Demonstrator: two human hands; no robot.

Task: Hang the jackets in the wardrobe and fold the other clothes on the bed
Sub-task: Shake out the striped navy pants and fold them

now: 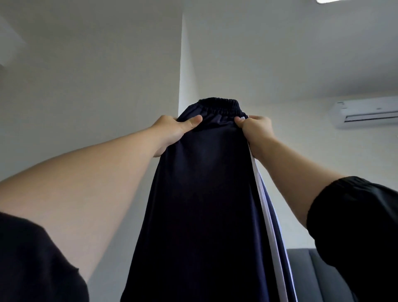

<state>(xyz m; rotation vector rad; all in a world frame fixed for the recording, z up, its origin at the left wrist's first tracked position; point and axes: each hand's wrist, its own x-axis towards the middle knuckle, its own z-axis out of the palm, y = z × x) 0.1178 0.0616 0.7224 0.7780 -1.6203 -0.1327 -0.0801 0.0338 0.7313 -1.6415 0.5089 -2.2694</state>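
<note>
Currently holding navy track pants (204, 194) up in the air at arm's length, keeping the elastic waistband (219, 105) uppermost and letting the fabric hang straight down, out past the bottom of the view. Pinching the left side just below the waistband with the left hand (172, 131), pressing the thumb on the front and curling the fingers behind the cloth. Gripping the right side with the right hand (256, 131), curling the fingers round the edge where the white side stripes (265, 204) begin. Wearing black sleeves, the right sleeve (355, 226) bunching at the forearm. Facing a white wall corner (183, 64) behind the pants, and seeing a wall-mounted air conditioner (364, 112) at far right, a grey padded panel (312, 276) low right and a ceiling light (331, 1) at the top edge.
</note>
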